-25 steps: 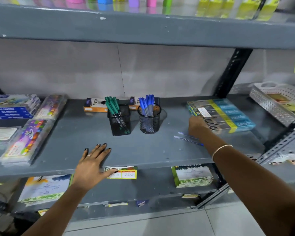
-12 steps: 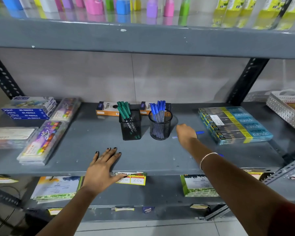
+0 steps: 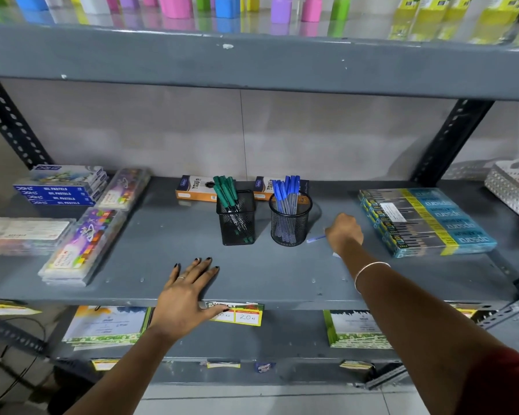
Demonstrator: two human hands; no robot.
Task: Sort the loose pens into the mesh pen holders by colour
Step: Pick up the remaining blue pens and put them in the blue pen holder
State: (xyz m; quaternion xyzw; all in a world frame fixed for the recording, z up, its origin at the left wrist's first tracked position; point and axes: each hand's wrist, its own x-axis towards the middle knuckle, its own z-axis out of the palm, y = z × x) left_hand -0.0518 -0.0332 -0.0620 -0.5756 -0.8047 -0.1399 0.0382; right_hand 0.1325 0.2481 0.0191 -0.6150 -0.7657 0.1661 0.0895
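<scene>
Grey metal shelf in a stationery rack, seen from above w/ both arms reaching in. Right hand is curled knuckles-up just right of the round mesh holder, its grip closed around a loose blue pen; only the pen's pale tip shows, poking out left of the fist toward the holder's base, low over the shelf. Whether the fist has more than one pen can't be told. Thin bangle on that wrist. Left hand lies flat & spread on the shelf's front edge, fingers wide, holding nothing, thumb over a yellow price tag.

Round holder is packed w/ blue pens, caps up. Just beside it, to the left, a square mesh holder has green pens leaning left. Two orange-and-navy boxes lie behind the holders. Stacked pencil packs sit at right, well apart from the holders; oil pastel boxes & colour sets at left.
</scene>
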